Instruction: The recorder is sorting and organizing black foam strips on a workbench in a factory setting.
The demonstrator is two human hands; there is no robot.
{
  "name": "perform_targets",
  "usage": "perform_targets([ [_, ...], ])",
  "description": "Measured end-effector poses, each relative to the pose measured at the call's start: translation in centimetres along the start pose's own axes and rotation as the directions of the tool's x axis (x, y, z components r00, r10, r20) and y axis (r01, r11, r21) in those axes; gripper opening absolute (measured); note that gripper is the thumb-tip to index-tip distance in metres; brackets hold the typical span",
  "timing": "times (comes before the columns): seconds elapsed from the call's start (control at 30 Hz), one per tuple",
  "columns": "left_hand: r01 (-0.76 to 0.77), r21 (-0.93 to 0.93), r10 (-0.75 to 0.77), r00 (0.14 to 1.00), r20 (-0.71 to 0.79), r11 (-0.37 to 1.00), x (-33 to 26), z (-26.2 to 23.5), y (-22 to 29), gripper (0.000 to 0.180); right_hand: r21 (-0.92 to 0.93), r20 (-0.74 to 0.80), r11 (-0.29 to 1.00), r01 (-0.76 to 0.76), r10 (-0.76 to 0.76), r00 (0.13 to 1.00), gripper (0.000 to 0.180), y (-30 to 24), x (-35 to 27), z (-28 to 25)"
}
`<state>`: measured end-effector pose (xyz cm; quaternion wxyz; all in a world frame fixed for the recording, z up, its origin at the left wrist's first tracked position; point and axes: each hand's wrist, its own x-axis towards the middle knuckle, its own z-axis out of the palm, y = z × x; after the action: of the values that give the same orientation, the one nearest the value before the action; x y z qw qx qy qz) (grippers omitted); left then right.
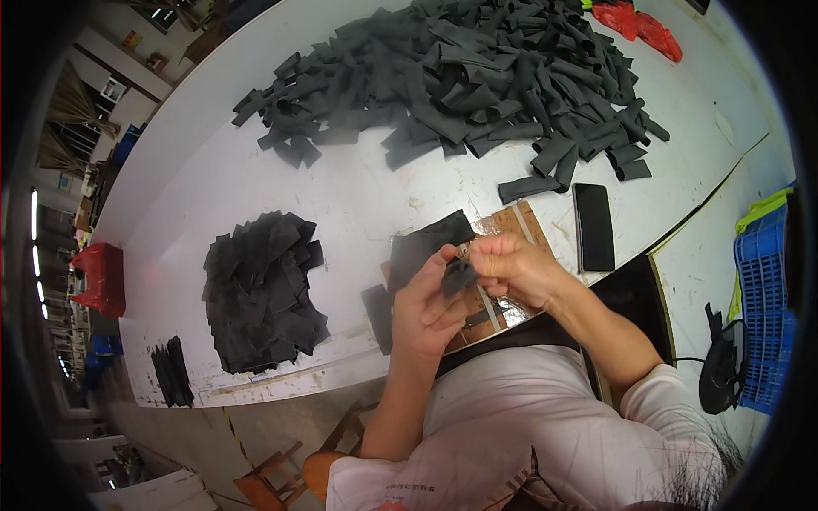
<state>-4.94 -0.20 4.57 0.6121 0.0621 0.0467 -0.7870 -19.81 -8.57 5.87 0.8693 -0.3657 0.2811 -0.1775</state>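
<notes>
A small black fabric piece (458, 276) is pinched between the closed fingers of the left hand (429, 308) and the right hand (516, 269) above a brown board (520, 223) on the white table (358, 192), with a black phone (594, 226) lying just beside the board.

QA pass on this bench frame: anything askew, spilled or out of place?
Mostly orderly. Both hands, left hand and right hand, pinch one small black piece over a taped wooden board. Oddities: a few strips have strayed from the big pile toward the black phone, and two black pieces sit near the table edge.
</notes>
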Motion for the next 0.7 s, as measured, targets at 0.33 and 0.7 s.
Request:
perform_targets([
  [0.33, -0.203, 0.867, 0.447, 0.894, -0.026, 0.455, -0.6, 4.4, -2.0, 0.033, -0.26, 0.239, 0.959, 0.116, -0.052, 0.97, 0.018, -1.2, 2.1, -0.7],
  [0.7, -0.472, 0.805, 0.297, 0.76, 0.578, -0.359, 0.2, 4.2, 0.5, 0.022, -0.611, 0.022, 0.737, 0.288, -0.348, 0.937, 0.017, -1.3, 0.6, 0.6],
])
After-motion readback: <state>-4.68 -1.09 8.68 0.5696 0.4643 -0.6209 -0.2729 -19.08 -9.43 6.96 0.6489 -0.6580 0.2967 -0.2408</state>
